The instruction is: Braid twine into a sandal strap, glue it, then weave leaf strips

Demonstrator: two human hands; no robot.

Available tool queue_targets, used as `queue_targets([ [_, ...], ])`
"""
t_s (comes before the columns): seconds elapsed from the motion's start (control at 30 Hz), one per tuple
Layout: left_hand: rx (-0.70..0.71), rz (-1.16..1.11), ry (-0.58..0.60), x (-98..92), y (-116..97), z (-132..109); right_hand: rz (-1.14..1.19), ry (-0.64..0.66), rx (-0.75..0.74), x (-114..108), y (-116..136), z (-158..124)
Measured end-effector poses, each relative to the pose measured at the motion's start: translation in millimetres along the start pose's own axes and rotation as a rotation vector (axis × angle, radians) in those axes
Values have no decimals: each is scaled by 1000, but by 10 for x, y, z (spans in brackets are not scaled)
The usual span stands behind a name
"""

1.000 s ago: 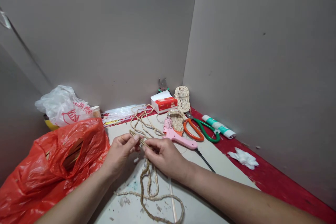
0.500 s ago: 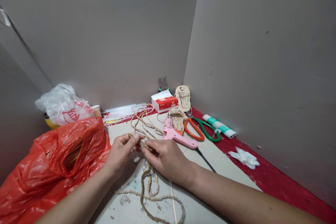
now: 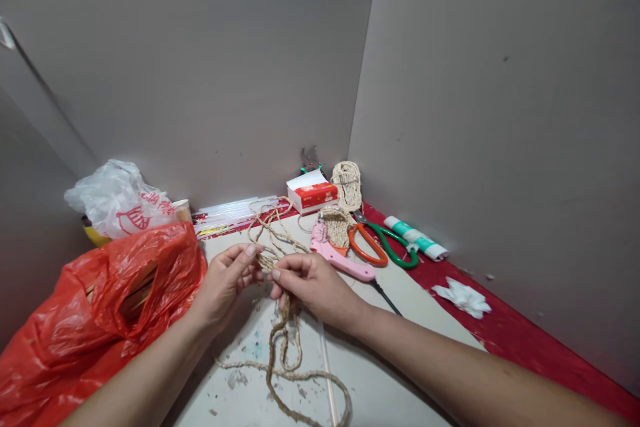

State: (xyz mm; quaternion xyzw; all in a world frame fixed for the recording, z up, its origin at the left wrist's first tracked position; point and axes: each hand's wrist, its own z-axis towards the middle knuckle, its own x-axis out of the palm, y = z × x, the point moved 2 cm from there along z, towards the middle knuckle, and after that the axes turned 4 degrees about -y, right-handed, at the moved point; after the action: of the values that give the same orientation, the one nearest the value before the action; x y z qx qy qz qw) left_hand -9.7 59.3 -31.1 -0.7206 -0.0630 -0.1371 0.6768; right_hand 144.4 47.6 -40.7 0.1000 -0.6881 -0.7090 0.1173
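Between my hands is a small coiled piece of braided straw cord (image 3: 269, 260). My left hand (image 3: 231, 278) pinches its left edge between thumb and fingers. On the other side my right hand (image 3: 311, 285) grips the lower right edge, thumb on top. A loose length of braided cord (image 3: 274, 353) hangs from the piece and loops over the board below. Thinner straw cord (image 3: 273, 227) lies tangled behind my hands. Just right of it rests a pink glue gun (image 3: 345, 259), beside a woven straw sole-shaped piece (image 3: 340, 225).
Orange-and-green-handled scissors (image 3: 387, 245) lie right of the glue gun. A red plastic bag (image 3: 165, 253) bulges at left, near a white bag (image 3: 115, 197). Clear glue sticks (image 3: 230, 212), a red-white box (image 3: 313, 193) and an oval straw coil (image 3: 347, 185) stand along the grey wall. Crumpled tissue (image 3: 463, 298) lies right.
The coiled piece has tilted, so more of its face shows. My right fingers have shifted along its edge and my left hand has turned slightly.
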Motion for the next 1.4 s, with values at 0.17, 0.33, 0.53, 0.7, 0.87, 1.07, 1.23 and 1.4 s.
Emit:
queue_targets([
  [0.17, 71, 25, -30, -36, 2, 14, 54, -2, 40, 17, -5, 0],
  [0.33, 62, 39, -38, -12, 2, -13, 55, 3, 44, 22, -1, 10],
  [0.53, 59, 21, -37, -2, -16, -26, -1, -2, 22, 31, -12, 6],
  [0.7, 52, -3, -87, -13, -13, -24, -426, -173, -346, -7, 26, -64],
  [0.87, 58, -9, -100, -3, -4, -24, -731, -180, -546, -9, 32, -117],
  [1.07, 46, 41, 14, 40, -10, -55, -625, -174, -537, 1, 61, -118],
  [1.23, 92, 170, 12, 31, -28, -85, -634, -163, -504, 7, 99, -139],
  [1.4, 143, 205, -21, 1, -46, -65, -634, -148, -494, 13, 76, -159],
])
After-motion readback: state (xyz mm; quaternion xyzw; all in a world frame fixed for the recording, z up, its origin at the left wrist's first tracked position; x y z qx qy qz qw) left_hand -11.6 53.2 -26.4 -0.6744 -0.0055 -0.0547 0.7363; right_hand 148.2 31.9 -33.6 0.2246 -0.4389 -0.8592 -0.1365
